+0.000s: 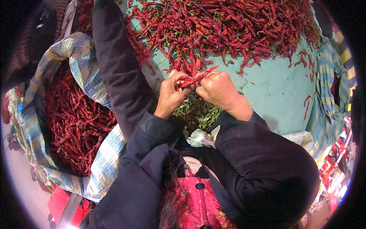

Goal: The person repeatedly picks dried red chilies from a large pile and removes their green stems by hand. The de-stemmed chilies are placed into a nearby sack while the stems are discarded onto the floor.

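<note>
My left hand (170,96) grips a few wrinkled dried red chillies (186,82), their broken ends with pale seeds facing left. One chilli points up and right past the knuckles of my right hand (222,91). That hand is curled, with thumb and forefinger pinched at the same chillies, close against my left fingertips. Its exact hold is hidden. Just beyond both hands, a large heap of dried red chillies (228,31) with green stalks covers a pale green surface (274,88). Below my hands lies a pile of green and brown stalks (200,113).
On the left, an open striped woven sack (98,166) holds many dried chillies (80,126). My dark-trousered leg (120,63) stretches between it and the heap. Another striped sack (328,94) stands at the right edge. Crumpled white material (201,137) lies near my lap.
</note>
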Available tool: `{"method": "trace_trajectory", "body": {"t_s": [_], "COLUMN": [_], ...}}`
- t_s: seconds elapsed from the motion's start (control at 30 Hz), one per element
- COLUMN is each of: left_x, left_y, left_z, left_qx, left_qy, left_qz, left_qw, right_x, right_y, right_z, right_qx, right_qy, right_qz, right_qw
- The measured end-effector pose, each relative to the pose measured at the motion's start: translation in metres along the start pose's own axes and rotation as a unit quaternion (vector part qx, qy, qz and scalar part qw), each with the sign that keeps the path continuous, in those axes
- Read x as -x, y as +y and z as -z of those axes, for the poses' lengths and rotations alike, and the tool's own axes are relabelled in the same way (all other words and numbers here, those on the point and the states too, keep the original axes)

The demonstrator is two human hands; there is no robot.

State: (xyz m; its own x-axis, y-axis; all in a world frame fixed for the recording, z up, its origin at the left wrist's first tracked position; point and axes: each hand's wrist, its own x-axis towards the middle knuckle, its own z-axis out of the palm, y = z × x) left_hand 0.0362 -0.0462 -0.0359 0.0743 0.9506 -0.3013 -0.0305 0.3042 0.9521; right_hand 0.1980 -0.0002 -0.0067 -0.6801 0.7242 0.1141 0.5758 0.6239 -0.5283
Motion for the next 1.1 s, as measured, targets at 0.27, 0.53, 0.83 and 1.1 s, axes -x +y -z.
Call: {"method": "trace_trajectory", "body": {"t_s": [0.27,0.53,0.83,1.1], "left_x": [-0.003,-0.003,-0.001,0.002], "left_y": [-0.003,-0.004,0.000,0.015], "left_z": [0.006,0.005,0.002,0.009], "left_qx": [-0.075,-0.032,0.077,0.181], "left_qy": [0.002,-0.005,-0.032,-0.071], "left_qz": [-0.044,-0.006,0.021,0.050], "left_qw": [0.996,0.999,0.996,0.980], "right_x": [0.007,0.006,0.007,0.004], "right_y": [0.000,0.001,0.002,-0.007], "right_z": [-0.002,0.000,-0.009,0.003], "right_qx": [-0.280,-0.114,-0.202,-0.641], "right_qy": [-0.027,0.030,0.000,-0.009], "right_qz": [-0.251,-0.097,-0.195,-0.319], "right_qw": [0.926,0.988,0.960,0.699]}}
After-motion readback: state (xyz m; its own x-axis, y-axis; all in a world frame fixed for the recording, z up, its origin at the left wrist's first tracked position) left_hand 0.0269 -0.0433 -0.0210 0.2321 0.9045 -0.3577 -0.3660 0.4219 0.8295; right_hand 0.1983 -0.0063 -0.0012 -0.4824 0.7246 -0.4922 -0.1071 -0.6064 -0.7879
